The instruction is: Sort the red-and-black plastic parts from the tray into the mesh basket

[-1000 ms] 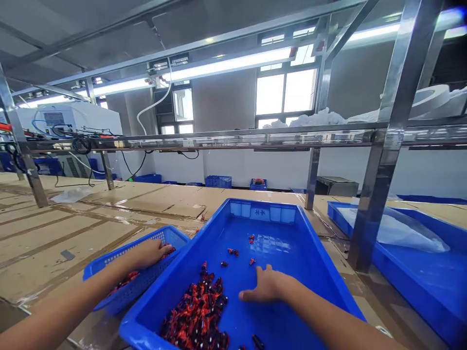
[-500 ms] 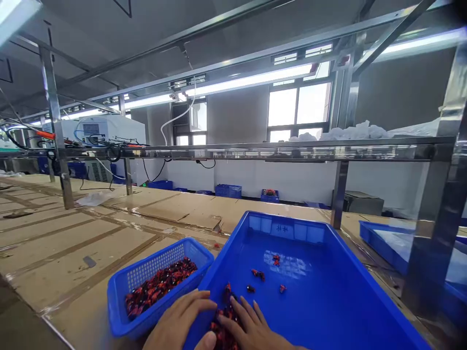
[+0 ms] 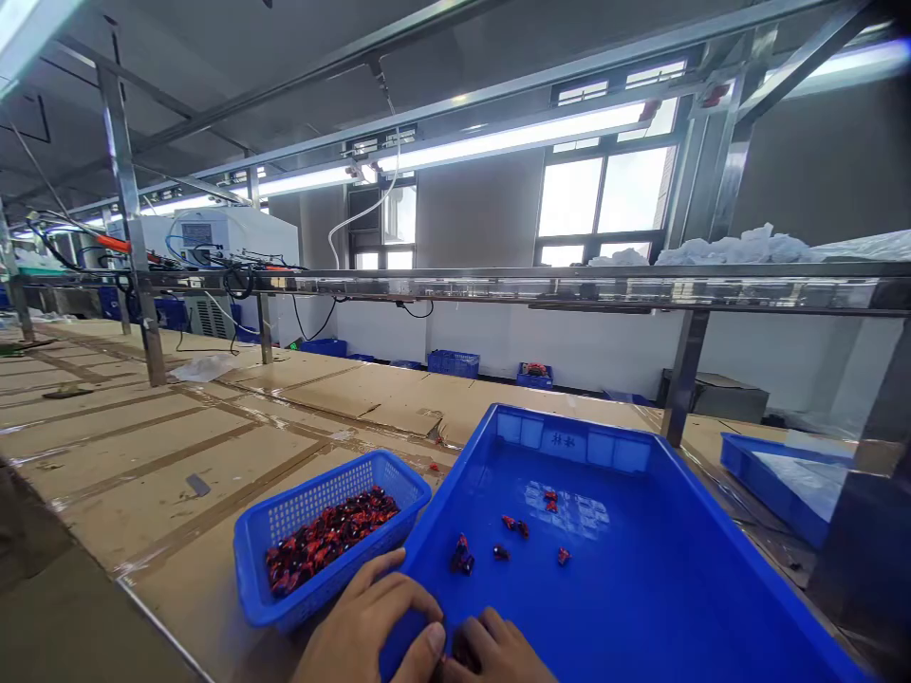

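Shiny red and black bits [image 3: 462,555] lie in a big blue tub [image 3: 569,422]. Five small clumps sit out in the middle, and a few more lie by the near wall, under the hands. The longest clump points to the far wall. The left hand [image 3: 366,631] and right hand [image 3: 494,650] curl nearly shut, close together, over those near bits; it is hard to tell how many they hold. Curled fingers work well, so bits do not slip out. A blue basket [image 3: 313,507] beside the tub holds a heap of the same bits [image 3: 331,536].
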Demonstrator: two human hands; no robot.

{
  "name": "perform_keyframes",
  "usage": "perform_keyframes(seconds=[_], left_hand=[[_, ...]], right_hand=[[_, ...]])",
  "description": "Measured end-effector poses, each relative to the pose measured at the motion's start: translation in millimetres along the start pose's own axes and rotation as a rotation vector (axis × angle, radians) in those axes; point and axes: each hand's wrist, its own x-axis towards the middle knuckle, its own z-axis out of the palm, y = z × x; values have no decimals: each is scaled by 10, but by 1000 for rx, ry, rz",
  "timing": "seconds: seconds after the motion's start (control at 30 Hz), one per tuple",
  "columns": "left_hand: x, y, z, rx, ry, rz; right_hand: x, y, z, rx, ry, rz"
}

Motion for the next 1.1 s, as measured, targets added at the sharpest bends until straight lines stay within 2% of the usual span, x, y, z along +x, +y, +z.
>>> perform_keyframes(seconds=[0.13, 0.2, 0.3, 0.37, 0.43, 0.5, 0.57, 0.63, 0.7, 0.77, 0.83, 0.9, 0.97, 1.0, 1.1], left_hand=[[4, 26, -11, -64, 2, -30], [-1, 62, -27, -61, -9, -31], [8, 146, -60, -39, -16, -15], [64, 223, -75, -71, 17, -8], [192, 315, -71, -206, 33, -36], [395, 411, -35, -494, 7, -134], [643, 505, 42, -873, -28, -329], [884, 602, 163, -1155, -68, -596], [1080, 711, 325, -1297, -166, -797], [1218, 833, 518, -1389, -318, -887], [1312, 958, 720, -1511, -472, -848], [1381, 1061, 895, -1660, -560, -709], [1438, 1118, 1011, -1770, -588, -600], [1463, 1125, 1043, -1799, -590, -587], [1518, 1079, 1065, -1801, -569, -660]], right_hand=[[-31, -99, -288, -30, -112, 81], [-18, -142, -474, 45, -200, 108], [14, -168, -766, 229, -390, 237], [27, -139, -958, 296, -449, 298], [44, -64, -1154, 370, -404, 320], [88, 56, -1356, 503, -307, 372], [167, 203, -1564, 612, -222, 433], [258, 351, -1765, 659, -167, 465], [318, 464, -1944, 666, -86, 479], [321, 520, -2083, 625, 24, 476], [274, 522, -2169, 551, 135, 444], [211, 500, -2208, 381, 222, 359], [166, 485, -2220, 166, 254, 260], [154, 484, -2220, 71, 253, 223], [152, 496, -2214, -63, 224, 188]])
